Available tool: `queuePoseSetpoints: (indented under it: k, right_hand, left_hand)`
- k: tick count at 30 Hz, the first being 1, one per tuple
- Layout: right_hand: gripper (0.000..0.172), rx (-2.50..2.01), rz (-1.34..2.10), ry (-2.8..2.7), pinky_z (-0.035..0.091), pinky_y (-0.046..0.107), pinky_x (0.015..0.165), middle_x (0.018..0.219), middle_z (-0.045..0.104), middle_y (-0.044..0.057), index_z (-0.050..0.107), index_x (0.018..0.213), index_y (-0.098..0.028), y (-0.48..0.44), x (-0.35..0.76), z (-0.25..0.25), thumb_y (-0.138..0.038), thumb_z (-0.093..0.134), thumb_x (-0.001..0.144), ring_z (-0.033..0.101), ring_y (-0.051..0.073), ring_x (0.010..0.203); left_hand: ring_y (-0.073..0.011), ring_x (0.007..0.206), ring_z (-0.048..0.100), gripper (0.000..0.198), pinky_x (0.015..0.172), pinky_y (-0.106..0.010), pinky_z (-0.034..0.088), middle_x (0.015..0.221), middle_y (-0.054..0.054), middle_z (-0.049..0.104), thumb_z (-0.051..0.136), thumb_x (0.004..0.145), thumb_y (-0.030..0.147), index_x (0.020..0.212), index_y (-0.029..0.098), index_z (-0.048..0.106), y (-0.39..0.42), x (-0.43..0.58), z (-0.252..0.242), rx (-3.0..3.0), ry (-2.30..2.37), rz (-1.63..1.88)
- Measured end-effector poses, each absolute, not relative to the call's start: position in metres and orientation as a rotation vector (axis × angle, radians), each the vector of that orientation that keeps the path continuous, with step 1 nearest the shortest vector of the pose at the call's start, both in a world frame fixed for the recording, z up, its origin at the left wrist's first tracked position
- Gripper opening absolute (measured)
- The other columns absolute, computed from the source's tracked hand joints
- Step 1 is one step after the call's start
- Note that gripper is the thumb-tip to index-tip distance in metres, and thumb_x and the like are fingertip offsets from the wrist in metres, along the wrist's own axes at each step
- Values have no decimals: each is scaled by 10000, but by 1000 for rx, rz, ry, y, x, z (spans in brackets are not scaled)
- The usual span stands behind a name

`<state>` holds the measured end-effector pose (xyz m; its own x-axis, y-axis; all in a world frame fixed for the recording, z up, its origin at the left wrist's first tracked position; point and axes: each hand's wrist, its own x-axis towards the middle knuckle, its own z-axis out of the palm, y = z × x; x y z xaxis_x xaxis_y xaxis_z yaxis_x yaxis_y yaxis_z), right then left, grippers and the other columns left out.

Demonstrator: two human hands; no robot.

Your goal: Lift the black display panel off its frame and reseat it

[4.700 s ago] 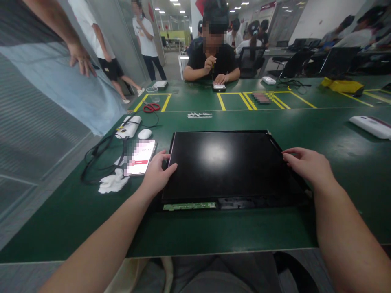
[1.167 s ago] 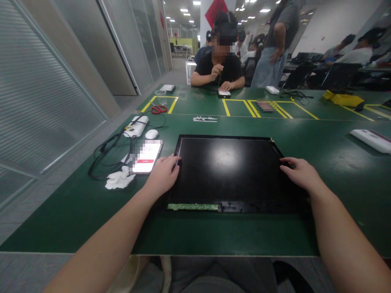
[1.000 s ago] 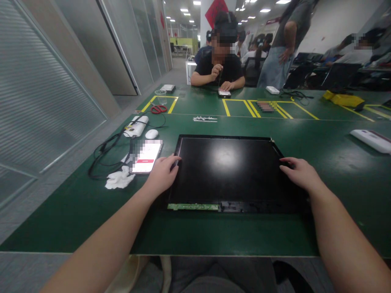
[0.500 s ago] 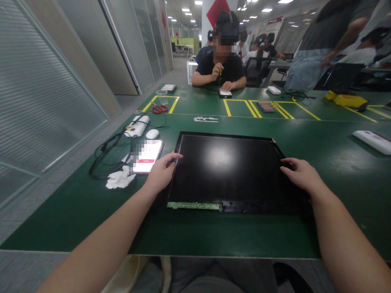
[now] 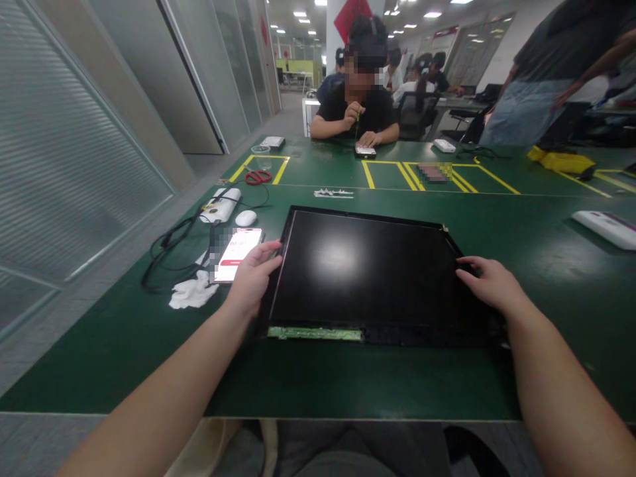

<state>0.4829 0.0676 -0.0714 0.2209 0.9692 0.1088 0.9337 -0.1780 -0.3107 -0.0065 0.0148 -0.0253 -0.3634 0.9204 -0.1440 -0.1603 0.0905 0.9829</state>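
Observation:
A black flat display panel point(image 5: 365, 268) lies on the green table point(image 5: 348, 377) in front of me, with a green circuit strip point(image 5: 314, 333) along its near edge. My left hand point(image 5: 253, 275) grips the panel's left edge and has raised that side off the table. My right hand point(image 5: 489, 283) presses flat on the panel's right edge, fingers spread.
Left of the panel lie a lit phone point(image 5: 237, 245), a crumpled white cloth point(image 5: 187, 293), black cables point(image 5: 166, 252), a white mouse point(image 5: 245, 218) and red scissors point(image 5: 258, 177). A white device point(image 5: 603, 227) sits at right. A seated person point(image 5: 358, 99) works across the table; another stands at far right.
My left hand has lifted the panel's left side, so it tilts up toward the right. The standing person has walked from the left around to the far right.

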Motion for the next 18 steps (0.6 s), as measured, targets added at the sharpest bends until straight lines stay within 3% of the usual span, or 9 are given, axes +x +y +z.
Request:
queuePoseSetpoints:
  k: [4, 7, 11, 18]
  right_hand:
    - [481, -2184, 167, -1767, 563, 459, 826, 1041, 701, 132, 790, 1149, -241, 68, 485, -74, -524, 605, 807, 667, 282, 854]
    - [474, -2185, 172, -1764, 559, 461, 829, 1034, 699, 131, 786, 1151, -239, 68, 485, -74, -517, 600, 816, 669, 286, 861]
    - [492, -2202, 198, -1765, 555, 465, 831, 1069, 696, 141, 780, 1182, -230, 68, 483, -72, -510, 588, 826, 670, 291, 869]
    - [506, -2201, 209, -1758, 557, 451, 825, 1074, 692, 135, 782, 1194, -239, 67, 482, -71, -521, 593, 819, 667, 282, 868]
  left_hand:
    - [-243, 1101, 752, 267, 945, -371, 619, 1218, -69, 784, 723, 705, 115, 948, 212, 669, 15, -3, -19, 739, 1381, 1479]
    - [-186, 842, 767, 305, 751, -289, 628, 1020, -31, 788, 686, 719, 56, 978, 215, 653, 14, 3, -9, 578, 1371, 1473]
    - [-135, 551, 677, 396, 512, -224, 550, 831, 14, 748, 657, 759, 14, 1095, 221, 622, 11, 8, 4, 400, 1379, 1401]
    - [-150, 505, 681, 500, 451, -239, 534, 888, 0, 780, 775, 680, 19, 1113, 217, 621, 9, 5, 0, 472, 1371, 1342]
